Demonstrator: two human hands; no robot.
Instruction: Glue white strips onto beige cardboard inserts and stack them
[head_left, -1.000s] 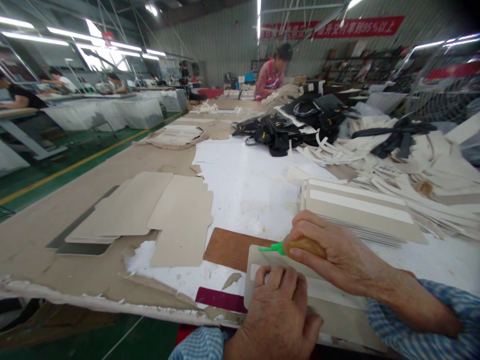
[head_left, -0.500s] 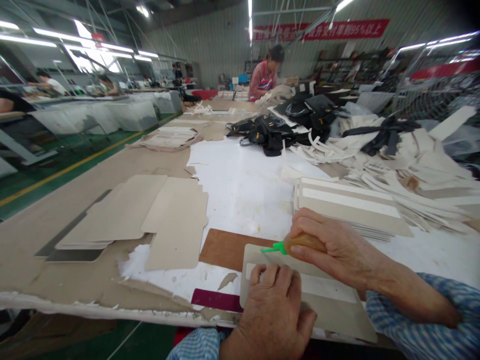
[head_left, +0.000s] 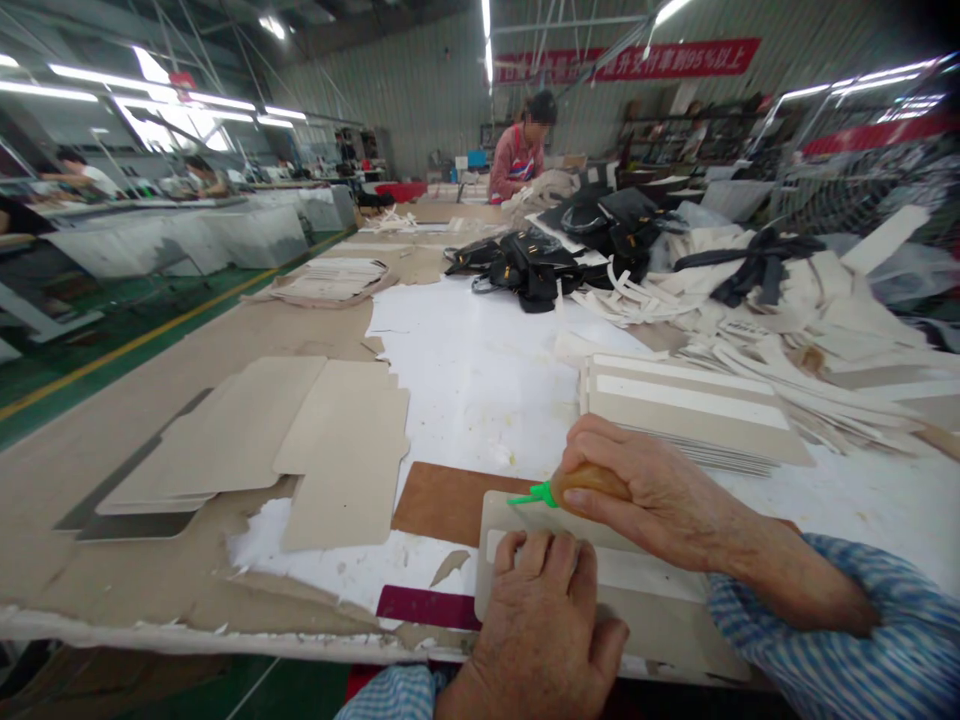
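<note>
My right hand [head_left: 660,490] is wrapped round an amber glue bottle [head_left: 600,488], held on its side. Its thin green nozzle [head_left: 531,495] points left, with the tip at the far left corner of a beige panel [head_left: 660,612]. That panel has rounded corners and a pale strip along its middle. My left hand [head_left: 536,620] lies over the panel's near left part, fingers stretched and nothing seen in them. Under the panel's far left side shows a brown sheet [head_left: 442,500]; a maroon strip [head_left: 427,607] sticks out at its left edge.
Loose beige panels [head_left: 225,425] lie overlapping to the left. A neat stack of striped panels [head_left: 690,405] stands beyond my right hand. Black bag pieces [head_left: 532,265] and heaped pale strips [head_left: 795,350] cover the right side. A co-worker [head_left: 517,160] stands at the table's far end.
The whole view has shifted slightly. My right hand and the nozzle have moved a little left toward the panel's corner. The left hand keeps its place on the panel.
</note>
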